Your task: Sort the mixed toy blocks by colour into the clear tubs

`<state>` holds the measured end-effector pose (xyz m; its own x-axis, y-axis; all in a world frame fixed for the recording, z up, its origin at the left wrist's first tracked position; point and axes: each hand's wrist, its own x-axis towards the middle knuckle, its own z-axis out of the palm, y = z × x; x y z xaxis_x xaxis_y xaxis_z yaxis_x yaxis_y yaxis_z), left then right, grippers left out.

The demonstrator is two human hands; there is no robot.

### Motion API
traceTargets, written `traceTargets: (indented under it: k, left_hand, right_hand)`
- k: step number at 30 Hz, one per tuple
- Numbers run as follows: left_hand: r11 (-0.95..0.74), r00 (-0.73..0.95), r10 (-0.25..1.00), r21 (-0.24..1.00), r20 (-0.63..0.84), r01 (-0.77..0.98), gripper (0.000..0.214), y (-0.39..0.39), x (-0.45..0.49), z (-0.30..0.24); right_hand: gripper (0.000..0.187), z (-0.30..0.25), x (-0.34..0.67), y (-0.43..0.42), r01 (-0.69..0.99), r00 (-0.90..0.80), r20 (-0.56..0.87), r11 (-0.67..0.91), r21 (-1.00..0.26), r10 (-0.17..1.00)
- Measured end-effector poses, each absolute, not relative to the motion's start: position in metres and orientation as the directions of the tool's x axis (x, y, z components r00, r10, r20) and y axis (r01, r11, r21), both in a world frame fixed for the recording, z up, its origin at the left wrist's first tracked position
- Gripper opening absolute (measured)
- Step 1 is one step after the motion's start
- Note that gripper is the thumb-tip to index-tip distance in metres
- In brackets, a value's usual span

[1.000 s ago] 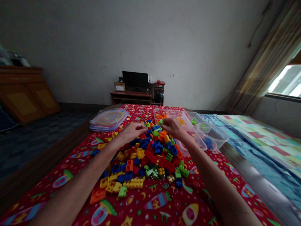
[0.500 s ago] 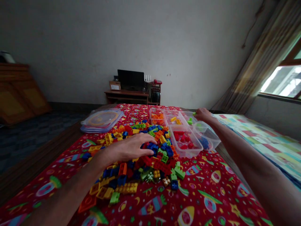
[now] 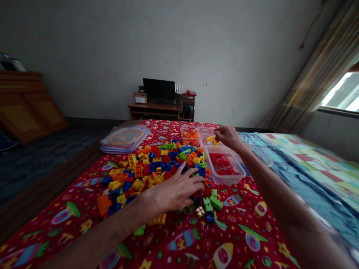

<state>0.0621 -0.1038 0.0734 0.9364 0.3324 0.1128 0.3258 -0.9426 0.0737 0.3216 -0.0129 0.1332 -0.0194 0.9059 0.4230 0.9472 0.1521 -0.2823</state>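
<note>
My left hand (image 3: pixel 179 189) lies palm down with fingers spread over the front right of a heap of toy building bricks (image 3: pixel 157 158) in yellow, blue, red, orange and green. Bricks beneath the palm are hidden. My right hand (image 3: pixel 227 137), fingers curled together, hovers beside the clear bin with yellow bricks (image 3: pixel 212 140); anything it may hold is hidden. Closer to me stands a clear bin (image 3: pixel 227 181) with red bricks. Orange bricks (image 3: pixel 190 137) fill another clear bin at the back. Several green bricks (image 3: pixel 215 202) lie at the heap's right edge.
Stacked clear lids (image 3: pixel 126 139) lie at the table's back left. A red patterned cloth (image 3: pixel 207 244) covers the table. Right of it is a bed with a checked cover (image 3: pixel 305 151). My right forearm partly hides a clear tub (image 3: pixel 263 156).
My right hand has moved left from the green-brick bin towards the yellow one; the green brick at its fingertips no longer shows. My left hand has shifted nearer and right, spreading its fingers.
</note>
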Motion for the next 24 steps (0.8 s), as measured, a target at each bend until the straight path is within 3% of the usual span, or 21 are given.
traceTargets:
  k: [6,12,16,20,24]
  left_hand:
    - [-0.874,0.845,0.483,0.057,0.229,0.483,0.022,-0.056,0.039,0.077]
    - [-0.704,0.631,0.71,0.284,0.313,0.651,0.046,-0.023,0.017,0.077]
    - [-0.545,0.4,0.828,0.399,0.393,0.737,0.047,-0.02,0.011,0.087]
    - [-0.48,0.308,0.873,0.557,0.378,0.678,0.047,-0.005,0.001,0.082]
    - [-0.42,0.372,0.893,0.765,0.252,0.489,0.056,0.009,-0.009,0.072]
  right_hand:
    - [0.03,0.131,0.275,-0.042,0.85,-0.196,0.473,0.389,-0.355,0.859]
    - [0.028,0.126,0.242,-0.054,0.822,-0.284,0.388,0.431,-0.372,0.877]
    - [0.026,0.116,0.23,-0.05,0.796,-0.31,0.378,0.455,-0.398,0.872]
    - [0.023,0.109,0.221,-0.05,0.836,-0.32,0.356,0.439,-0.329,0.878]
    - [0.023,0.105,0.22,-0.054,0.852,-0.339,0.317,0.432,-0.297,0.886]
